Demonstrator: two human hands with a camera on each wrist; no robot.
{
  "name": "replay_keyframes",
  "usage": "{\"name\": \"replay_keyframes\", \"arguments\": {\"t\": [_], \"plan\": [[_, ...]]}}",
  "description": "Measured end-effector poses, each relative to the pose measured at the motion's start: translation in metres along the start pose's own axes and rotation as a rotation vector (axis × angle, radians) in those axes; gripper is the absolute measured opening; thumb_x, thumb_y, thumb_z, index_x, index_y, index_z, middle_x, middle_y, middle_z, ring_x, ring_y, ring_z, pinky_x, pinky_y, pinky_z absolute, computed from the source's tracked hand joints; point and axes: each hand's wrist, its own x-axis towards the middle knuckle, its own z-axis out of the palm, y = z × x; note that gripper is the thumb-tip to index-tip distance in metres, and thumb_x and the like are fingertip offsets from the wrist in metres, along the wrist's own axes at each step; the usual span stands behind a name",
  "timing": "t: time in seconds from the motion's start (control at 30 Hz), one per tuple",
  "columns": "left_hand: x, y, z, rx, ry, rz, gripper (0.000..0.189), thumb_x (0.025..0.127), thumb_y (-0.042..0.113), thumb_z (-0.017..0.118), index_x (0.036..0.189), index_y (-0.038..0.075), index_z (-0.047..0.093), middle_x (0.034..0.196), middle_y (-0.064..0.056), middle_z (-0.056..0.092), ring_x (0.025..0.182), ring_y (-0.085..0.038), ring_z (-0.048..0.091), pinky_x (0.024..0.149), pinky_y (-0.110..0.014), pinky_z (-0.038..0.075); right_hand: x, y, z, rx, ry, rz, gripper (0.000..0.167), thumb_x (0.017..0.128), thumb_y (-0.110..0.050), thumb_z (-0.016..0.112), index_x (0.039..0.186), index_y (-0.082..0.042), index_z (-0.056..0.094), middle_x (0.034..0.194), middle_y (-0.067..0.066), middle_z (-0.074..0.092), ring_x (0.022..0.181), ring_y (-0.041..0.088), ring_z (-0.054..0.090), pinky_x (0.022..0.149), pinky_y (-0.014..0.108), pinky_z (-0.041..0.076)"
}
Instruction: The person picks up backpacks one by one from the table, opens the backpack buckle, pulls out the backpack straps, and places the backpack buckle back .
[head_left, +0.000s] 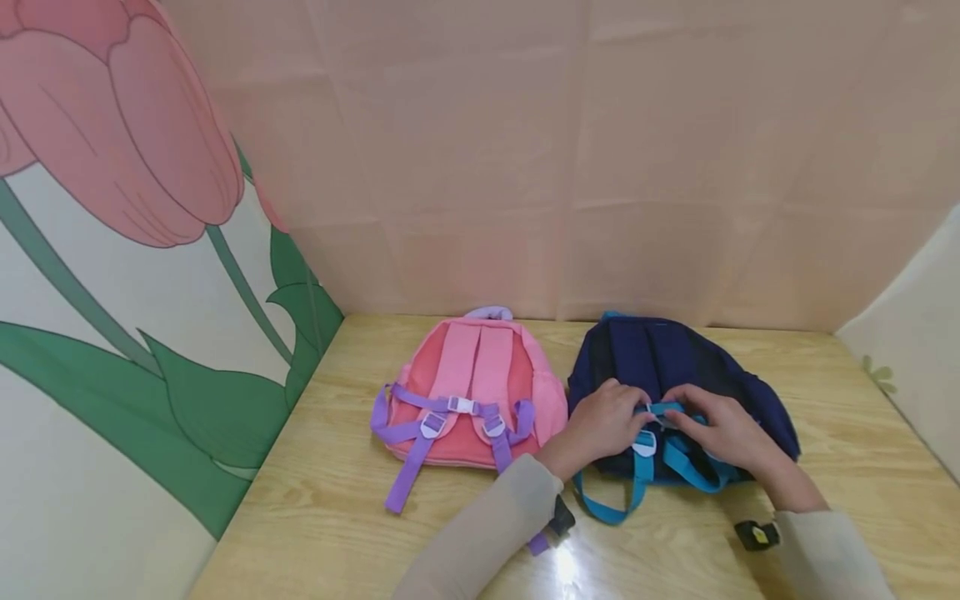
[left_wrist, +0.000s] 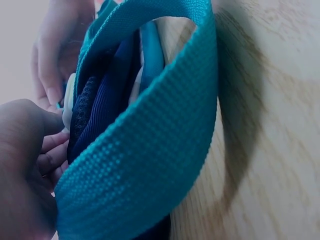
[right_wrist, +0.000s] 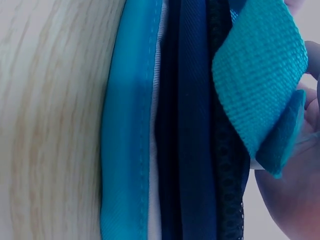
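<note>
A navy backpack (head_left: 675, 354) lies on the table with its shoulder straps facing up. Across its front runs a light-blue chest strap (head_left: 665, 408) with a pale plastic buckle, partly covered by fingers. My left hand (head_left: 609, 421) pinches the strap from the left, and my right hand (head_left: 722, 427) pinches it from the right, the fingertips close together. Below the left fingers sits a white strap adjuster (head_left: 644, 443). Looped blue webbing (left_wrist: 145, 150) fills much of the left wrist view. In the right wrist view, folded webbing (right_wrist: 265, 75) hangs beside my right fingers.
Left of the navy bag lies a pink backpack (head_left: 480, 358) with purple straps (head_left: 408, 475) and a joined white buckle (head_left: 461, 405). A pink cloth (head_left: 480, 167) hangs behind the wooden table (head_left: 315, 500). Small black wrist cameras sit near both sleeves.
</note>
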Motion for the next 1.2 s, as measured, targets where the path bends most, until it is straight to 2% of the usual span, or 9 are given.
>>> {"name": "replay_keyframes", "arguments": {"t": [0.2,0.33,0.57,0.73,0.9,1.2], "plan": [[0.001,0.0006,-0.0004,0.016,-0.008,-0.004,0.031,0.104,0.045,0.053,0.124,0.027,0.067,0.118,0.017,0.067,0.098,-0.001,0.049,0.081,-0.01,0.043,0.0016,-0.0005,-0.0003,-0.008,-0.026,0.013,0.02,0.095,-0.012,0.072,0.114,-0.016,0.069,0.105,0.0,0.073,0.089,0.004,0.064,0.073,0.03,0.056],[0.0009,0.0011,-0.0005,0.021,-0.014,-0.012,0.03,0.104,0.045,0.053,0.124,0.028,0.067,0.12,0.018,0.066,0.101,-0.001,0.05,0.084,-0.011,0.043,0.003,-0.0019,0.0,-0.007,-0.028,0.004,0.02,0.094,-0.012,0.073,0.113,-0.016,0.07,0.105,0.001,0.073,0.091,0.005,0.066,0.074,0.031,0.058],[0.0014,0.0011,-0.0001,0.014,-0.017,-0.012,0.03,0.104,0.046,0.052,0.125,0.028,0.066,0.12,0.018,0.066,0.099,-0.001,0.049,0.082,-0.011,0.042,0.003,-0.0012,0.0004,-0.011,-0.02,-0.011,0.017,0.092,-0.011,0.074,0.107,-0.019,0.07,0.1,-0.004,0.072,0.087,0.003,0.064,0.072,0.032,0.057],[0.0006,0.0016,0.0,0.009,-0.014,-0.011,0.03,0.104,0.045,0.052,0.124,0.028,0.066,0.117,0.018,0.066,0.095,-0.002,0.048,0.077,-0.011,0.041,0.0008,0.0001,-0.0005,-0.014,-0.011,0.011,0.015,0.094,-0.012,0.073,0.107,-0.019,0.069,0.097,-0.005,0.071,0.078,0.001,0.056,0.066,0.028,0.051],[0.0,0.0018,-0.0007,0.004,-0.004,-0.004,0.03,0.104,0.044,0.053,0.124,0.027,0.067,0.117,0.017,0.067,0.095,-0.002,0.049,0.078,-0.01,0.041,-0.0008,0.001,-0.0012,0.001,-0.013,0.027,0.015,0.095,-0.013,0.072,0.108,-0.018,0.068,0.095,-0.005,0.069,0.074,0.002,0.052,0.063,0.024,0.046],[-0.0009,0.0021,-0.001,0.003,0.002,-0.002,0.029,0.104,0.044,0.054,0.124,0.026,0.067,0.117,0.016,0.067,0.098,-0.003,0.05,0.08,-0.011,0.042,-0.0029,0.0034,-0.0005,0.006,-0.009,0.03,0.016,0.095,-0.013,0.071,0.11,-0.018,0.066,0.096,-0.004,0.069,0.076,0.002,0.054,0.065,0.025,0.049]]}}
